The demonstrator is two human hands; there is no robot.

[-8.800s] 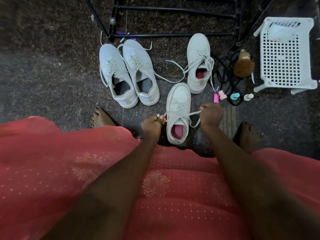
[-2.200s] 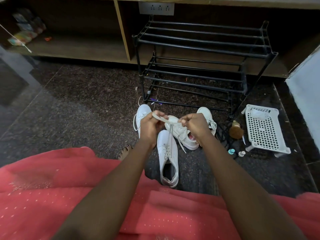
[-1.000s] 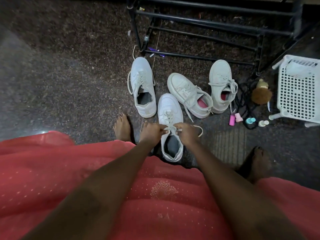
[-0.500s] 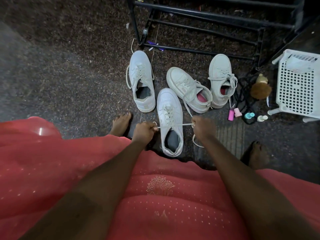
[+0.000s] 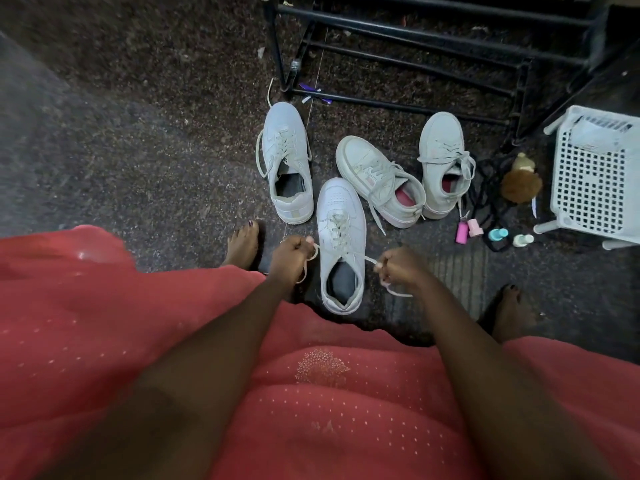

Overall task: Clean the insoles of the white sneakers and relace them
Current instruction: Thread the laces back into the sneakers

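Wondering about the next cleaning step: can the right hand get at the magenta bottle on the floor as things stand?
Probably yes, once freed: the right hand grips a lace end of the near sneaker. The magenta bottle sits on the floor just beyond it, with nothing between them.

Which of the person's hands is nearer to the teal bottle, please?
Right. The right hand, gripping a lace end, lies left of the teal bottle; the left hand grips the other across the sneaker.
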